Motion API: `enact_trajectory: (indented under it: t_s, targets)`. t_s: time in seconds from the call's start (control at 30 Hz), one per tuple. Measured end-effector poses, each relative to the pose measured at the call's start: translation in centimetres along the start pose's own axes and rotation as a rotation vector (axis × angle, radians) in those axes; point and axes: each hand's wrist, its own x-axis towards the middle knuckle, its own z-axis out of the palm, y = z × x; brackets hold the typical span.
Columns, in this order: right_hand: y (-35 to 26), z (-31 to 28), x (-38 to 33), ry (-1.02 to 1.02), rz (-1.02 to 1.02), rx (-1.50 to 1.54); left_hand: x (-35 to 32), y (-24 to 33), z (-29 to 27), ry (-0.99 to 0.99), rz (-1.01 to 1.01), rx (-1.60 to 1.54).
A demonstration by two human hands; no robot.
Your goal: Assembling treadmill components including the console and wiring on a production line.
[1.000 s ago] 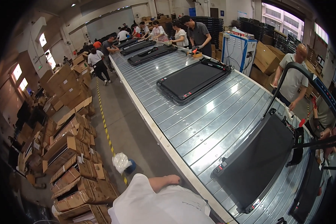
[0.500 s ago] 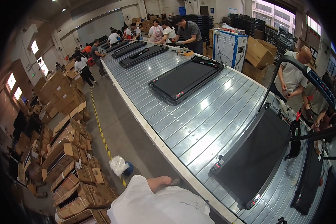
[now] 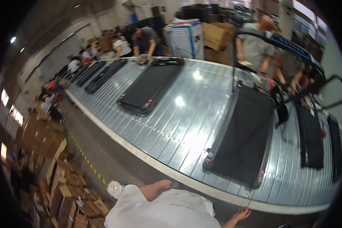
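Beside the conveyor (image 3: 171, 125), right hand (image 3: 241, 214) near treadmill (image 3: 243, 138)

Five black treadmill decks (image 3: 244, 133) on one slatted metal conveyor (image 3: 178, 125).

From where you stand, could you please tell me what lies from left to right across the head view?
Stacked cardboard boxes → yellow-striped floor aisle → flat black treadmill → nearest treadmill with upright handlebar → narrow black treadmill.

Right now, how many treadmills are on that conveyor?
6 at least: nearest treadmill, middle treadmill, two at the right edge, two far-left; more may be hidden.
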Motion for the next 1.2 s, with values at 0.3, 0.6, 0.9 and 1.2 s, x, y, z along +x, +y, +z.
enact_trajectory:
  t_s: [0.3,0.6,0.9,1.2]
  targets:
    - [5.7,0.2,5.6,0.113,0.685,0.501,2.2,1.1,-2.9,0.089,0.125,-0.067]
    - [0.0,3.7,-2.0,-0.278,-0.165,-0.088,1.3,-0.6,-2.7,0.116,0.010,-0.089]
    - [-5.0,3.1,2.3,-0.247,-0.662,-1.210,0.5,0.9,-2.9,0.090,-0.029,-0.183]
    - [-6.4,3.8,2.7,-0.407,-0.699,-0.588,3.0,9.4,-5.5,-0.017,0.023,0.146]
